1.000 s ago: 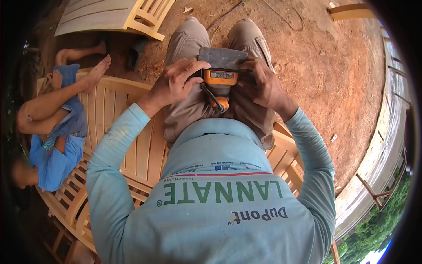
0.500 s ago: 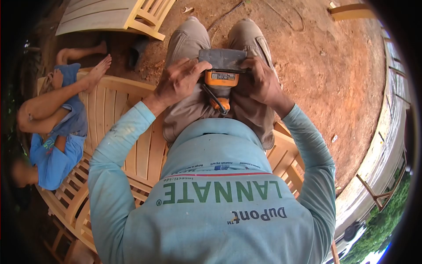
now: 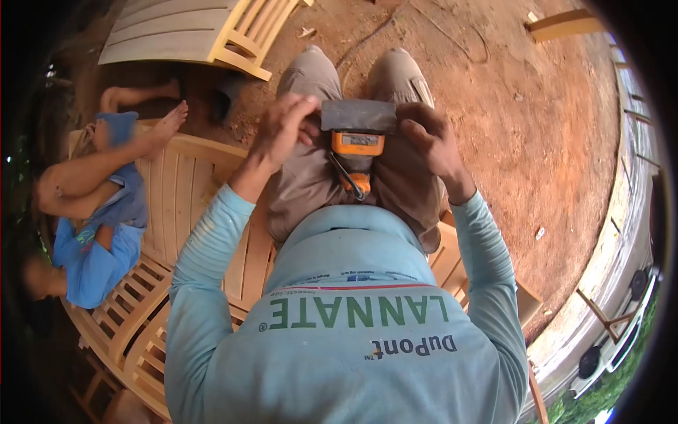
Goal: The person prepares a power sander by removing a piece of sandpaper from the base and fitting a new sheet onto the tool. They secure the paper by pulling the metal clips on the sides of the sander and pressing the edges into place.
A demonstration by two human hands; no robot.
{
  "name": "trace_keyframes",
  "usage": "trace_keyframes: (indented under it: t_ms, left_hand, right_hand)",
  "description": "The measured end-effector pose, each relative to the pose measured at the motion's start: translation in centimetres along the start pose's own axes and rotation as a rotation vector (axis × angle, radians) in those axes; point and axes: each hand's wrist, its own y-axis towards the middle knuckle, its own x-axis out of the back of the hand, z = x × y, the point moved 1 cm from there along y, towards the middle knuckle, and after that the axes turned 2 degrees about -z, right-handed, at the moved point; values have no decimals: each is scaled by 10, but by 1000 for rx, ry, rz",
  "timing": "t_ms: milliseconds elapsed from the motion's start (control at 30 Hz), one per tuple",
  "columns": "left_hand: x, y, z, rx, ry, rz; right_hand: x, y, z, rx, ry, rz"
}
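An orange and black power sander (image 3: 358,145) rests between my thighs, its cord loop (image 3: 346,177) bending toward me. Across its far end lies a dark grey sheet (image 3: 359,115) that looks like sandpaper. My left hand (image 3: 284,131) is just off the sheet's left edge, with its fingers apart and nothing seen in them. At the right edge, my right hand (image 3: 429,138) has curled fingers, the thumb bent close below the index finger. Whatever those fingers hold is hidden.
I sit on a slatted wooden bench (image 3: 236,261). To the left, a person in blue (image 3: 106,247) sits with raised knees. Ahead stands another slatted wooden piece (image 3: 166,28). Brown dirt ground (image 3: 530,141) stretches right, with a wooden beam (image 3: 565,25) at the far right.
My left hand has let go of the sheet's left side and drawn slightly left. My right thumb has come off the sheet's corner. The whole view has shifted down a little.
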Motion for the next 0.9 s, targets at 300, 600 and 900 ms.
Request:
trace_keyframes:
  t_ms: [300,600,900]
  left_hand:
    - [-26,19,12,-322,482,-111]
    - [-24,49,-3,-109,637,93]
    - [-26,67,-57,-59,788,733]
  right_hand:
    - [-16,10,2,176,-241,-64]
    - [-29,2,21,-37,55,-10]
    - [-50,-34,21,116,197,-66]
